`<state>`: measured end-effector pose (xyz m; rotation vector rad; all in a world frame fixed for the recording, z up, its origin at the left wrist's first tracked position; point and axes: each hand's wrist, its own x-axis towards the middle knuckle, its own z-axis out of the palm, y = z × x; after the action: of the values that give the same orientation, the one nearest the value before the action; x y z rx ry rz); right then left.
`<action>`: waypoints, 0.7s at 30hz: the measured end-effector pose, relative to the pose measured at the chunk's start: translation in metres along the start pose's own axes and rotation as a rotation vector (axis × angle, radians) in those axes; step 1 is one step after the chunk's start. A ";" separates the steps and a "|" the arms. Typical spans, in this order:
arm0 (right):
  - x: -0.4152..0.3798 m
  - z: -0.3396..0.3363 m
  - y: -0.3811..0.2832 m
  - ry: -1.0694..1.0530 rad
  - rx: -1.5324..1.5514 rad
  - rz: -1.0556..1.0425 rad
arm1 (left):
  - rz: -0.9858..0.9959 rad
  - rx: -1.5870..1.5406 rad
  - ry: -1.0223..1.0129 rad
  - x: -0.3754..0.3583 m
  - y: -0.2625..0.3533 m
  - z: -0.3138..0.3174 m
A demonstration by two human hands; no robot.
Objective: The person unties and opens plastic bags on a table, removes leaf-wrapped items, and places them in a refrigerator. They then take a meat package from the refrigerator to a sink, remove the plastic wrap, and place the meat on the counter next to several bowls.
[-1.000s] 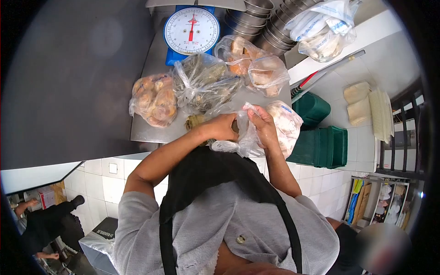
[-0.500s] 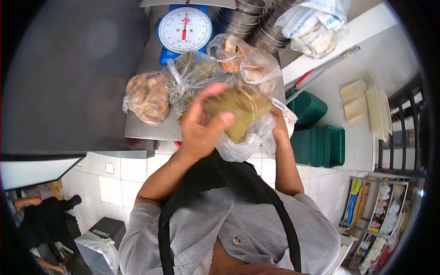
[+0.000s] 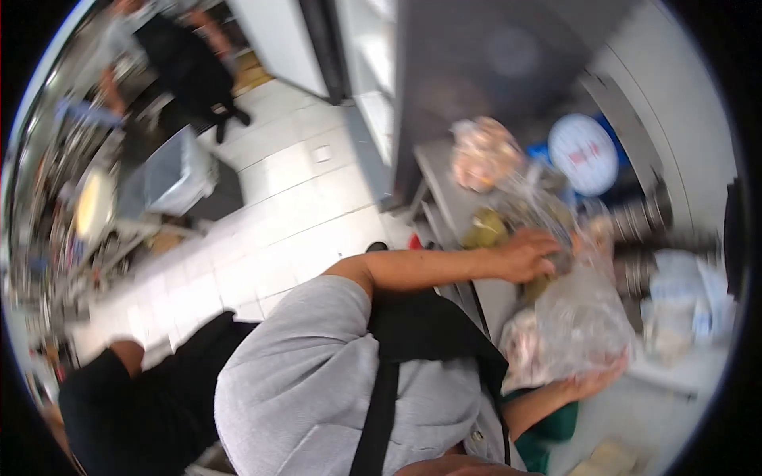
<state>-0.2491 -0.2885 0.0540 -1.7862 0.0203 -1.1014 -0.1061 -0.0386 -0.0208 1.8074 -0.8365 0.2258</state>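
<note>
My left hand (image 3: 525, 255) reaches across the counter with its fingers curled at the mouth of a clear plastic bag (image 3: 583, 317). What those fingers hold is blurred; a patch of yellow-green leaf shows just below them. Under the far side of that bag, my right hand (image 3: 597, 381) supports it with the fingers along its edge. A bag of pale pinkish pieces (image 3: 521, 353) lies against it. Beyond my left hand sit a yellow-green leaf-wrapped bundle (image 3: 484, 230) and a knotted clear bag (image 3: 536, 202) with dark green contents.
A bag of orange-brown pieces (image 3: 486, 155) and a blue dial scale (image 3: 583, 155) stand at the back. Stacked metal bowls (image 3: 641, 216) and a white plastic bag (image 3: 686, 305) are to the right. A co-worker (image 3: 178, 59) stands upper left, near a lined grey bin (image 3: 181, 174); dark-clothed legs show lower left.
My view has swung round to the left and blurred. The leaf-wrapped bundle is no longer plainly seen between my hands; the clear bag now stands over my right hand.
</note>
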 end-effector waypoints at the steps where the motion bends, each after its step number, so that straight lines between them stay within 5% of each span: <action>1: -0.001 0.017 0.007 -0.021 0.040 -0.063 | -0.083 -0.111 -0.018 -0.006 0.016 -0.029; 4: -0.022 0.102 -0.041 -0.005 0.307 0.511 | -0.266 -0.522 -0.066 -0.037 0.071 -0.109; 6: -0.047 0.134 -0.011 -0.539 0.689 0.624 | -0.303 -0.595 -0.055 -0.068 0.070 -0.132; 8: -0.072 0.182 -0.025 -0.859 0.758 0.686 | -0.294 -0.440 -0.031 -0.115 0.037 -0.149; 10: -0.113 0.246 -0.096 -0.921 0.527 0.695 | -0.473 -0.374 0.169 -0.171 0.032 -0.205; 12: -0.137 0.282 -0.113 -0.878 0.509 0.622 | -0.630 -0.685 0.531 -0.244 0.000 -0.275; 17: -0.194 0.339 -0.107 -1.077 0.337 0.747 | -0.922 0.065 1.361 -0.432 -0.016 -0.507; 18: -0.204 0.348 -0.116 -1.132 0.310 0.744 | -0.854 0.133 1.520 -0.470 -0.024 -0.551; 19: -0.213 0.354 -0.124 -1.181 0.281 0.742 | -0.715 0.272 1.577 -0.525 -0.053 -0.599; 21: -0.229 0.364 -0.142 -1.228 0.221 0.742 | -0.939 0.808 1.656 -0.569 -0.043 -0.674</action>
<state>-0.1982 0.1539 -0.0248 -1.7438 -0.1594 0.5601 -0.3385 0.8116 -0.0796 1.7024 1.3787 1.2728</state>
